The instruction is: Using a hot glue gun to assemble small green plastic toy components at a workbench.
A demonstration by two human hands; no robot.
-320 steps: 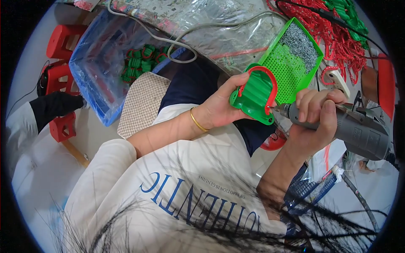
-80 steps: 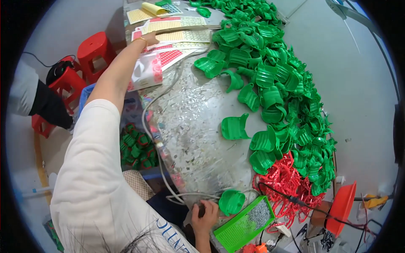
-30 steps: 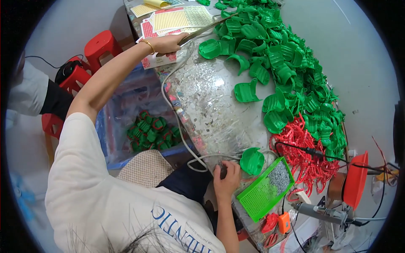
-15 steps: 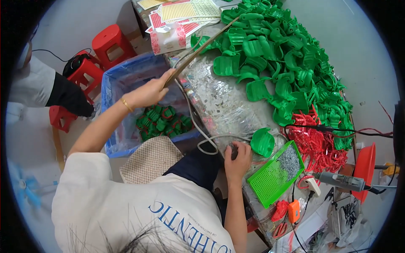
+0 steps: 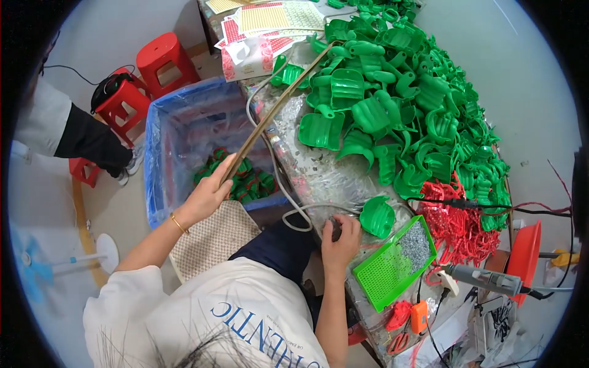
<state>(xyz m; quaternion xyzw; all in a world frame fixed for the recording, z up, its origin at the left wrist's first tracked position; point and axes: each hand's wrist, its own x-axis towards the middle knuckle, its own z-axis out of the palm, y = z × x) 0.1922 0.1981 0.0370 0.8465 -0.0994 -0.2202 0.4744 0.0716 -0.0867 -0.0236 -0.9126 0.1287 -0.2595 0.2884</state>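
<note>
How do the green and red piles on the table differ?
Shape: the green pile is broad, curved shells; the red pile is thin, tangled strips.
Size: the green pile spreads much wider than the red pile.
Stick: the stick in the left hand points toward the green pile, not the red pile.
Shared: both lie heaped on the table.

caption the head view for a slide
Left hand holding a long stick, its far end at a heap of green plastic parts; right hand at the table edge.
</note>
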